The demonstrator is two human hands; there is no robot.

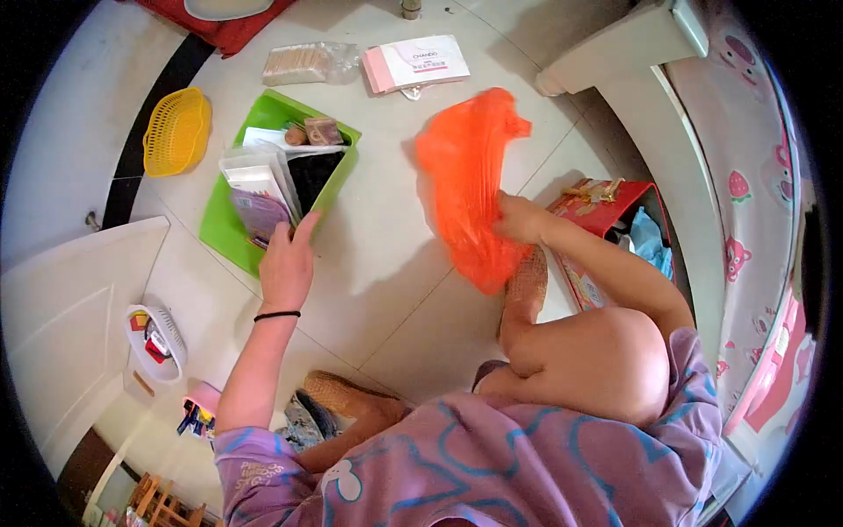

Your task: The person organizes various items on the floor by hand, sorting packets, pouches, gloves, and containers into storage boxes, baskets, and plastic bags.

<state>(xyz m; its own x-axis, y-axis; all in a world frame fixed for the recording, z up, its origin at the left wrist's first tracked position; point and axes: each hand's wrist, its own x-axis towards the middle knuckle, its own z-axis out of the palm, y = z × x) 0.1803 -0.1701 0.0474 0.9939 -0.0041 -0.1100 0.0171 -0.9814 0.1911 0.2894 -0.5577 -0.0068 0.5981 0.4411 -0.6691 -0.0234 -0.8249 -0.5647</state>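
Garment: loose purple top (527, 457), somewhat pinkish in places, covered in broad, curving blue lines. Left sleeve (255, 448) short and wide, same purple, with blue strokes. Beside it, pale lettering (262, 479) in several short stacked rows; wording not legible. Near the lettering, a small white cartoon figure (342, 483), rounded, with blue about its edge. Right sleeve (689, 369) also short, same cloth and pattern. Left hand (288, 263) bare; thin black band (277, 314) around that wrist. Right hand (520, 220) bare. Lower legs bare. Footwear (529, 277): brownish, fine net-like surface pattern; exact type unclear.
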